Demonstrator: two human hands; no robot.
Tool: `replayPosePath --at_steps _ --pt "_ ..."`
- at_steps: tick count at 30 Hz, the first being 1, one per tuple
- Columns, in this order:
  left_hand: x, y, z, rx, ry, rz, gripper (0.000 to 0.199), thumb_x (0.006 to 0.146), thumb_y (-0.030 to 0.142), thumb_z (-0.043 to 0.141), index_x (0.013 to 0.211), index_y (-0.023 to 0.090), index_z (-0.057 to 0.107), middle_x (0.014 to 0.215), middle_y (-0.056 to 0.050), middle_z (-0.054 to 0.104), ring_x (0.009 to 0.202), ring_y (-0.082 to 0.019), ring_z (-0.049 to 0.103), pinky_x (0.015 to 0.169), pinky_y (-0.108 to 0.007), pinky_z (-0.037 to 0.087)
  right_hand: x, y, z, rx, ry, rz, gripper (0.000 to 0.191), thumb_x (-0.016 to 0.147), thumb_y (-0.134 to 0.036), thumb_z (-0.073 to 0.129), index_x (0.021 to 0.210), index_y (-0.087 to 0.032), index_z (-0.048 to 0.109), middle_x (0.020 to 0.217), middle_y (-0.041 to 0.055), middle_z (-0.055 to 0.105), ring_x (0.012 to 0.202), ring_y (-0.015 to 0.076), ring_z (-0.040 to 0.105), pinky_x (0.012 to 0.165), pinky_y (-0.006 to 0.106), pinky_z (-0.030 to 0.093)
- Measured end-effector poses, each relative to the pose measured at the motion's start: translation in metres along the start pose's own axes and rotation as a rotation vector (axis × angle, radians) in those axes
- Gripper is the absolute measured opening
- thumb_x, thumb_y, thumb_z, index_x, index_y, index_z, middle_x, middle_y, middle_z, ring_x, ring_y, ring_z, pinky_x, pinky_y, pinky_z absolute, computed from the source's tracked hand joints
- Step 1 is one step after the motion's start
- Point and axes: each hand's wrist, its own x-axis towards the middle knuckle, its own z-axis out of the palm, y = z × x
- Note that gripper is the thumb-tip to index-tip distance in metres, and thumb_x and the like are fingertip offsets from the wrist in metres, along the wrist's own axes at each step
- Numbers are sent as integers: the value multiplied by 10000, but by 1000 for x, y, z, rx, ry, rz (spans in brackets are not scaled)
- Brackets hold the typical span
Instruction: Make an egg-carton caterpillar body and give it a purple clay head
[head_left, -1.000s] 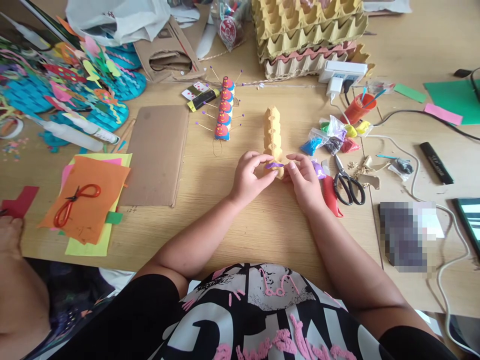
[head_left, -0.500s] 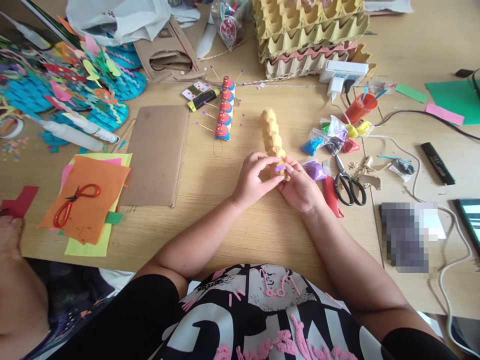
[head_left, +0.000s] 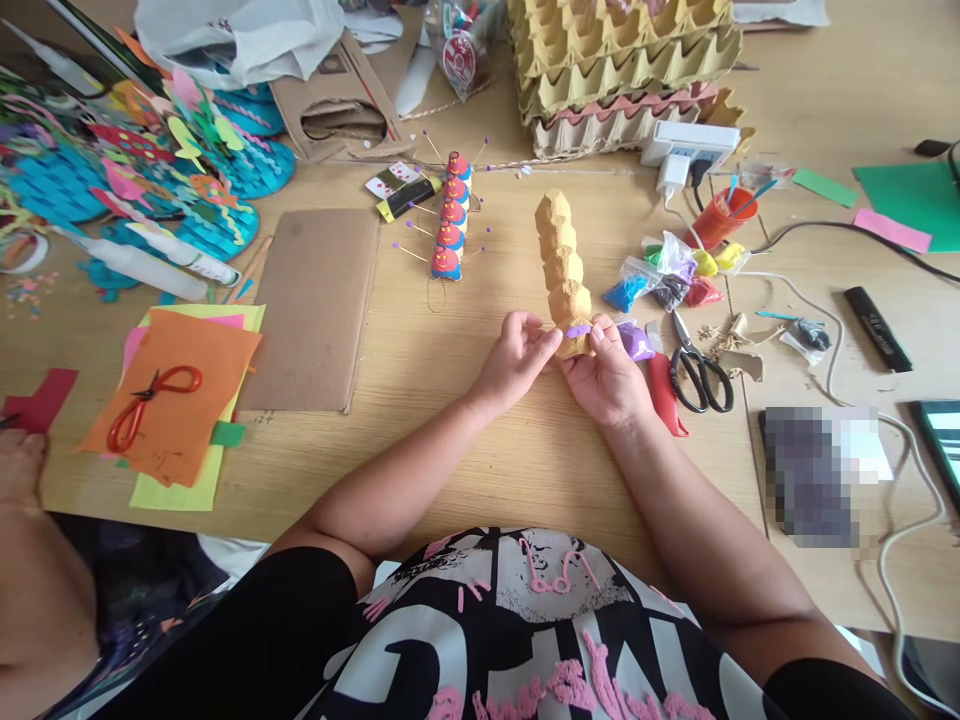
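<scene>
A bumpy yellow egg-carton strip (head_left: 562, 255) points away from me, its near end between my two hands. Purple clay (head_left: 577, 331) lies across that end. My left hand (head_left: 517, 360) pinches the strip's left edge with thumb and fingers. My right hand (head_left: 609, 375) grips the right side, thumb beside the clay and fingers partly hidden beneath. Further back stands a painted red and blue carton caterpillar (head_left: 452, 217) with purple-tipped sticks. A bag of purple clay (head_left: 636, 341) is just right of my right hand.
Black-handled scissors (head_left: 701, 375) and clay bags (head_left: 671, 275) are at the right, near an orange cup (head_left: 720, 218). Egg trays (head_left: 622, 70) are stacked behind. Cardboard (head_left: 315, 310) and orange paper (head_left: 187, 390) with red scissors lie left. Another person's hand (head_left: 21, 465) is at the far left.
The yellow strip has swung to the right and shows its bumps more plainly. My left fingers have drawn back from over the purple clay to the strip's left edge.
</scene>
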Motion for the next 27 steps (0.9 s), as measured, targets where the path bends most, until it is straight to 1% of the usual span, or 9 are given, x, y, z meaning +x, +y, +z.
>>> replayPosePath --at_steps 3,6,8,11,15,19,21,25,27 --pt "0 4 3 -209 -52 -74 656 830 658 849 1176 255 464 998 -29 745 929 -182 758 832 -327 614 -1 0 0 67 -21 -11 403 841 -515 864 931 -308 529 965 -27 717 909 178 693 844 364 607" --pt "-3 13 5 -431 -25 -140 681 762 577 936 1173 260 495 996 2 754 945 -160 754 903 -312 570 -2 0 1 192 -14 16 423 769 -440 953 933 -316 583 951 -55 728 886 154 691 831 323 590" --pt "-5 21 7 -553 -17 -187 685 726 504 975 1175 264 517 974 26 749 953 -148 743 948 -306 529 -3 1 3 240 -7 21 414 751 -409 977 920 -317 611 955 -69 740 889 141 692 814 297 574" --pt "-8 28 8 -669 -30 -243 697 679 407 1008 1174 270 537 937 49 744 935 -139 730 965 -302 489 -5 2 7 282 -3 13 394 739 -380 996 895 -311 641 937 -81 748 877 126 693 801 278 562" --pt "-8 27 9 -702 -37 -259 663 672 332 1007 1157 264 559 964 45 771 903 -126 723 918 -284 472 -7 2 10 281 3 7 387 739 -374 999 890 -310 649 906 -81 745 854 132 692 801 292 566" --pt "-6 26 9 -708 -14 -264 577 735 279 966 1152 256 568 953 44 775 898 -129 737 931 -290 482 -8 3 12 285 11 13 382 740 -369 1000 892 -308 654 918 -87 758 866 128 699 823 291 569" --pt "-6 26 8 -714 -1 -255 554 748 266 960 1141 250 571 926 51 768 865 -119 737 906 -280 488 -8 4 12 298 9 22 378 736 -364 1002 886 -305 660 927 -91 765 868 119 698 827 280 566" --pt "-5 24 7 -729 7 -216 588 702 277 998 1109 245 574 880 65 763 815 -100 735 818 -246 492 -8 4 12 296 -10 35 363 750 -371 995 894 -311 667 944 -97 771 876 115 695 836 277 564" --pt "-4 22 7 -729 0 -193 604 684 288 1012 1103 246 579 864 68 764 814 -100 740 804 -240 495 -8 4 12 284 -19 36 351 762 -380 988 896 -317 670 944 -96 770 879 118 692 838 281 566"
